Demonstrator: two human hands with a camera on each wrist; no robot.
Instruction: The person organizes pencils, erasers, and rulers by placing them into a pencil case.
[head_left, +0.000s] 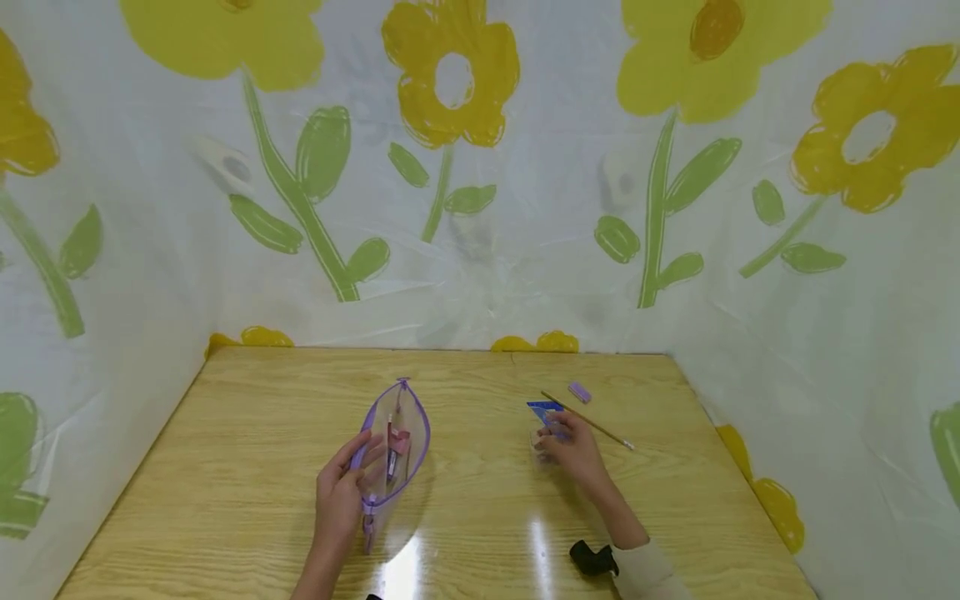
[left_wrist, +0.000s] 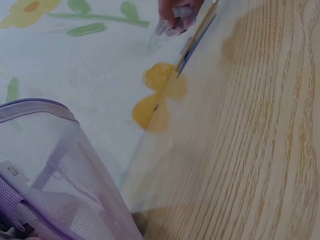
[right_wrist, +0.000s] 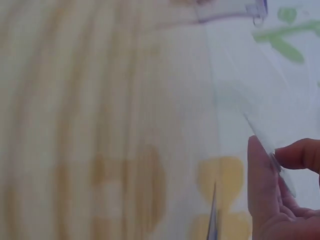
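Observation:
My left hand holds the near-left side of a purple-edged mesh pencil case. The case gapes wide; a pencil, a pink item and other small things show inside. In the left wrist view its mesh wall fills the lower left. Over the right half of the table, my right hand pinches a thin clear flat piece between thumb and fingers, seen nearly edge-on in the right wrist view. Just beyond that hand lie a blue triangular ruler and a wooden pencil.
A small purple eraser lies past the pencil, toward the back right. The wood-grain table meets a white flower-printed sheet at the back and both sides. A black strap piece sits by the right sleeve.

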